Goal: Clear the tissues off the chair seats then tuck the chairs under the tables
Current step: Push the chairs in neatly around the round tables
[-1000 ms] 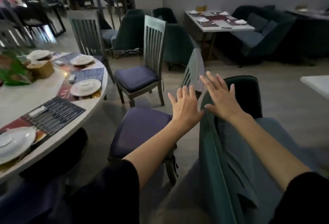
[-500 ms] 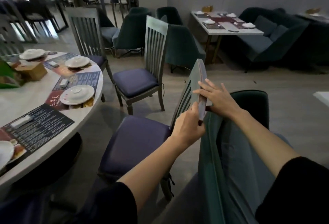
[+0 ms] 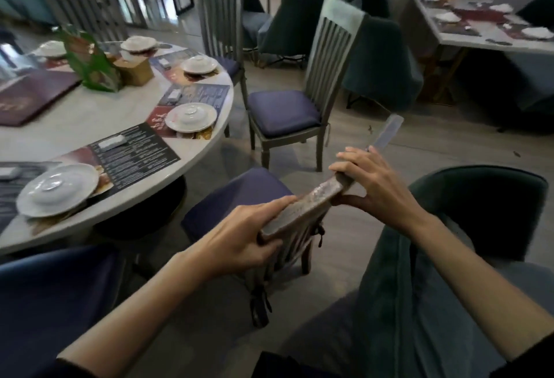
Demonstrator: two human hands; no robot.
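Observation:
A grey wooden chair with a purple seat cushion (image 3: 239, 194) stands in front of me beside the round white table (image 3: 75, 119). Its top rail (image 3: 317, 197) runs between my hands. My left hand (image 3: 239, 239) grips the near end of the rail, thumb under it. My right hand (image 3: 371, 185) grips the rail further along, fingers curled over the top. The front of the seat lies near the table's edge. No tissue shows on this seat. A second grey chair (image 3: 287, 113) with a bare purple cushion stands further off, apart from the table.
The round table carries plates (image 3: 57, 188), placemats, a wooden box (image 3: 135, 70) and a green stand. A teal armchair (image 3: 443, 257) sits close on my right. A third grey chair (image 3: 221, 26) is at the table's far side. Another set table (image 3: 479, 29) stands at the back right.
My hands went from reaching open toward the chair's back to gripping its top rail. The chair has moved closer to the table and to me.

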